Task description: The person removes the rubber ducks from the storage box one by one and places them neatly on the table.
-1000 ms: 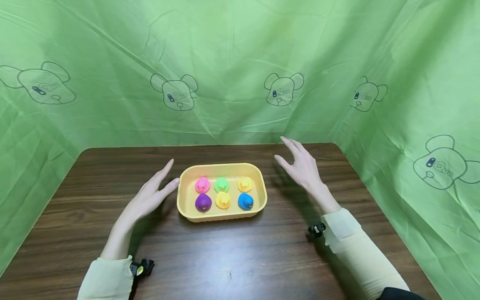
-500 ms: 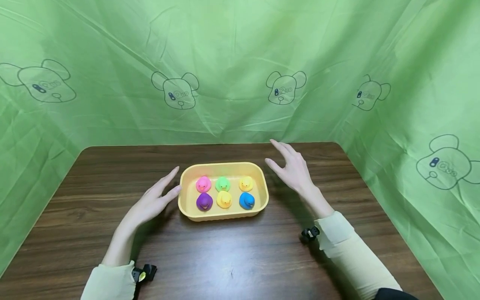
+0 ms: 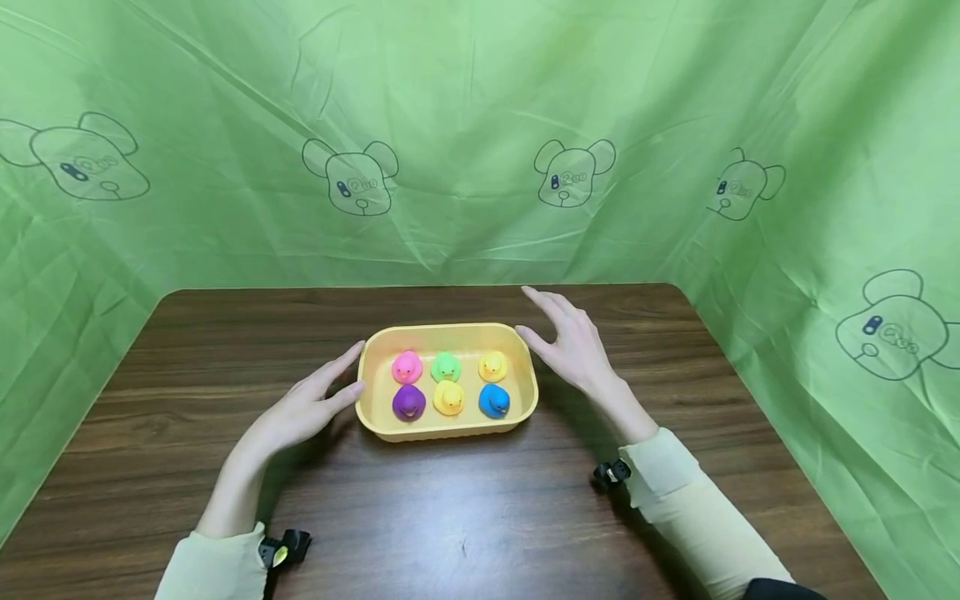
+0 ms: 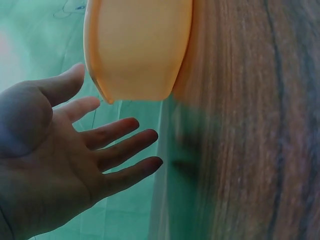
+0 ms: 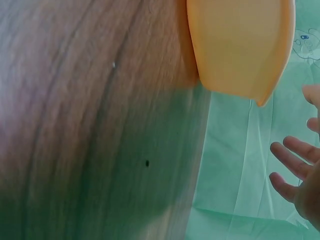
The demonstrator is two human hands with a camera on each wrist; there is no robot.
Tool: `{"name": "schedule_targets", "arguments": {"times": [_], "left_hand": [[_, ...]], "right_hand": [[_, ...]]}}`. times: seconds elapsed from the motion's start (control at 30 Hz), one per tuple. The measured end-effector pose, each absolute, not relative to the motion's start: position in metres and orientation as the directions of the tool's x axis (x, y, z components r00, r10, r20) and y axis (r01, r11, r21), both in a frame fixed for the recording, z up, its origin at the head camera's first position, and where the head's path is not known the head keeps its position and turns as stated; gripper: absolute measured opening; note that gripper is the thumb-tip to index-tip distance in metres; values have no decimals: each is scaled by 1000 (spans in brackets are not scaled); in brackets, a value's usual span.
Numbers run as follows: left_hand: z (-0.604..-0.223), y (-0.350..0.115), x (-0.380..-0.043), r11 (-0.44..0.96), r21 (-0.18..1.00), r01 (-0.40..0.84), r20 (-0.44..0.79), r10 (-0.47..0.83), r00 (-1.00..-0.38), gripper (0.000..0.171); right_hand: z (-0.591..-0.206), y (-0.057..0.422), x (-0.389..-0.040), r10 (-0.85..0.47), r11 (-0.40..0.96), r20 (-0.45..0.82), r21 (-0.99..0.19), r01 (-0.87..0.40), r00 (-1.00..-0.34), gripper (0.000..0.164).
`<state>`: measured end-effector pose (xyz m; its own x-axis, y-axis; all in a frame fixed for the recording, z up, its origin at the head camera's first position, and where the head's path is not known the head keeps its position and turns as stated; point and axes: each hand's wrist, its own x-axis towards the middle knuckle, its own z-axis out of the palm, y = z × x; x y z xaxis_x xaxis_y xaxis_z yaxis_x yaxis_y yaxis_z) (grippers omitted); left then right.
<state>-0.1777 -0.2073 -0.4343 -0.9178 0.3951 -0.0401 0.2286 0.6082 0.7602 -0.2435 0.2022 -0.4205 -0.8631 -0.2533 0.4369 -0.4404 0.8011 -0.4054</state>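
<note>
The left hand (image 3: pixel 303 408) and right hand (image 3: pixel 577 350) both have their fingers spread and loosely straight, just beside opposite ends of the yellow tray (image 3: pixel 447 432). Between those fingers, it sits on the tabletop (image 3: pixel 450 517), six toy ducks (image 3: pixel 448 398) inside.

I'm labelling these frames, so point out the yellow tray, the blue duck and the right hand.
Yellow tray (image 4: pixel 137 50): left wrist view, on its outer wall.
Blue duck (image 3: pixel 494 402): head view, on its visible upper side.
Right hand (image 3: pixel 573 346): head view, on the back of the hand.
</note>
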Motion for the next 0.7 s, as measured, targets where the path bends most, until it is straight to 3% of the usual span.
{"name": "schedule_targets", "arguments": {"times": [0.7], "left_hand": [[-437, -207, -178, 613, 762, 208, -89, 417, -905, 68]], "right_hand": [[-425, 183, -238, -393, 765, 399, -358, -535, -828, 59]]}}
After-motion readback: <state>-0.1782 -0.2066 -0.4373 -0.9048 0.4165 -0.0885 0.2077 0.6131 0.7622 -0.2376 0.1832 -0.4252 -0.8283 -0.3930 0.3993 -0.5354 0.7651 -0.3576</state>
